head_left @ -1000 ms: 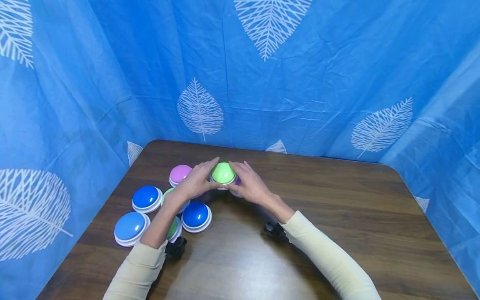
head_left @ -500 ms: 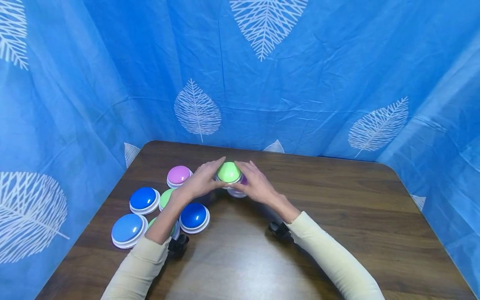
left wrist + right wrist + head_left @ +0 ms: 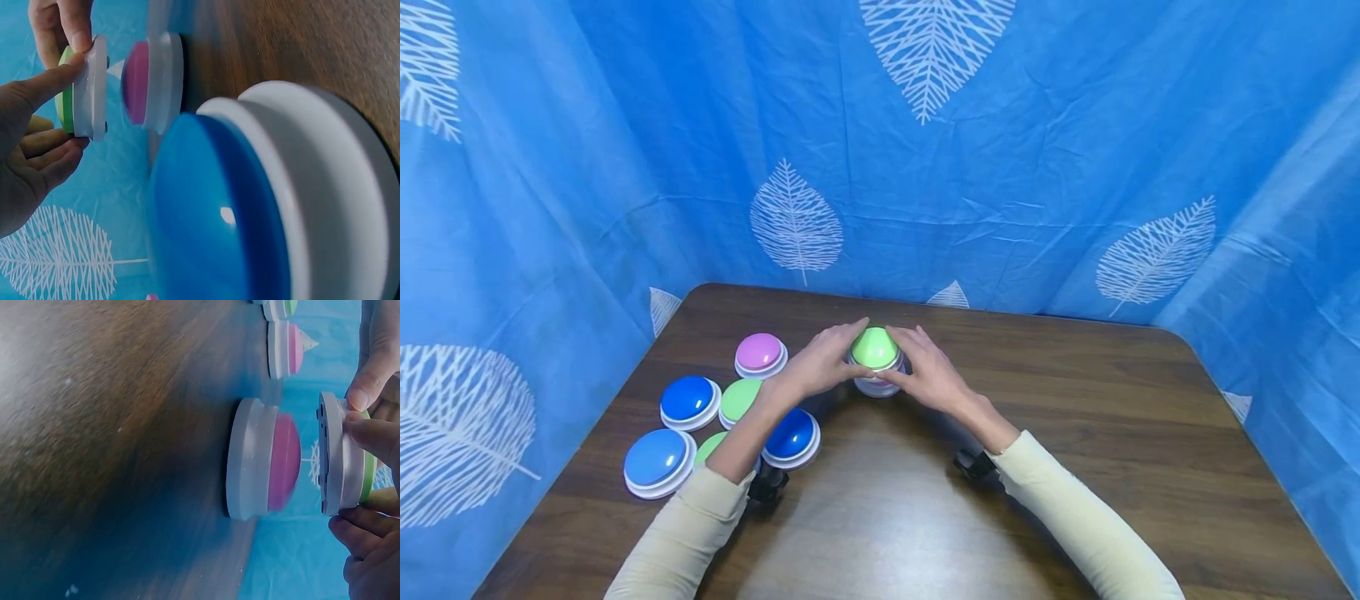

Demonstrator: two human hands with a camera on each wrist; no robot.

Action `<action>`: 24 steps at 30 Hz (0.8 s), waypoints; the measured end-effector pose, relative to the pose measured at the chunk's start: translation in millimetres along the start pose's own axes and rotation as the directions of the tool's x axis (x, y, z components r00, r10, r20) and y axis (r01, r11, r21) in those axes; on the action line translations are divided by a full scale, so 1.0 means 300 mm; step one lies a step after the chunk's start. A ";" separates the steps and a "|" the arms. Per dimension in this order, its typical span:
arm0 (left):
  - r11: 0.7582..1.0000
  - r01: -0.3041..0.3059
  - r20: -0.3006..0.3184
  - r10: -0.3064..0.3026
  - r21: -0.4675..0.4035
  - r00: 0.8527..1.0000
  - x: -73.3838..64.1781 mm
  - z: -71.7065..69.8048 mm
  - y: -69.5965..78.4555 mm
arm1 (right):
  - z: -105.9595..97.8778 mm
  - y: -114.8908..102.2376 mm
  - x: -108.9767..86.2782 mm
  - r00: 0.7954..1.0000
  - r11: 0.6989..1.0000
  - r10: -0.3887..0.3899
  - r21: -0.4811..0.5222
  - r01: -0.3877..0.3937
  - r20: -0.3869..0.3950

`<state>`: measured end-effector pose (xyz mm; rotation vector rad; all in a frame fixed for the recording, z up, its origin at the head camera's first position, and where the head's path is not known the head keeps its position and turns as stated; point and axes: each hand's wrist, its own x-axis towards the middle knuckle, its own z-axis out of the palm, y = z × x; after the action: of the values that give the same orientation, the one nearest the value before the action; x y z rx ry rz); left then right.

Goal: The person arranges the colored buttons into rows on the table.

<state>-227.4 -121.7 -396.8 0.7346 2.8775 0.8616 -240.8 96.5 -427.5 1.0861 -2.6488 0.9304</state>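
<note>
Both hands hold a green-domed push button (image 3: 875, 347) with a white base, fingers and thumbs around its rim. My left hand (image 3: 827, 362) grips its left side, my right hand (image 3: 934, 371) its right side. Directly under it, a magenta-domed button (image 3: 284, 462) stands on the table. A gap separates the held base from that dome in both wrist views. Small dark feet show on the underside of the green button (image 3: 90, 87). From the head view the magenta dome is mostly hidden, its white base showing below the green button.
At the left of the brown table (image 3: 1075, 417) sit a pink button (image 3: 758, 353), two dark blue ones, a light blue button (image 3: 657, 460) and two green ones. My left forearm partly covers the nearer green button (image 3: 709, 447). A blue leaf-patterned curtain (image 3: 1000, 167) surrounds the table.
Both hands have carried the green button to the right, and it now sits over the magenta one. The buttons at the left have stayed in place.
</note>
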 end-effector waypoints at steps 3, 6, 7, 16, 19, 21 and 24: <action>1.000 -0.005 0.010 0.005 -0.002 1.000 0.010 0.010 0.010 | -0.007 0.009 -0.013 1.000 1.000 0.013 -0.008 -0.013 -0.003; 1.000 -0.007 0.018 0.007 -0.015 1.000 0.017 0.017 0.018 | -0.014 0.016 -0.023 1.000 1.000 0.022 -0.017 -0.022 -0.004; 1.000 -0.008 0.019 0.008 -0.020 1.000 0.019 0.019 0.021 | -0.018 0.017 -0.025 1.000 1.000 0.026 -0.018 -0.026 -0.004; 0.997 -0.071 0.002 0.071 -0.026 0.997 0.053 0.039 0.046 | -0.053 0.035 -0.051 0.999 0.998 0.047 -0.036 -0.047 -0.015; 0.996 -0.083 0.001 0.083 -0.042 0.997 0.063 0.049 0.054 | -0.064 0.041 -0.064 0.999 0.998 0.052 -0.036 -0.052 -0.016; 0.995 -0.090 0.003 0.090 -0.050 0.996 0.068 0.056 0.060 | -0.072 0.044 -0.072 0.998 0.998 0.053 -0.040 -0.053 -0.016; 0.994 -0.100 0.007 0.100 -0.051 0.995 0.077 0.067 0.069 | -0.083 0.048 -0.084 0.998 0.997 0.060 -0.040 -0.061 -0.015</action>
<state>-235.5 -85.9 -400.8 0.8816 2.8201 0.9360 -234.8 133.9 -423.4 0.9921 -2.6904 0.8883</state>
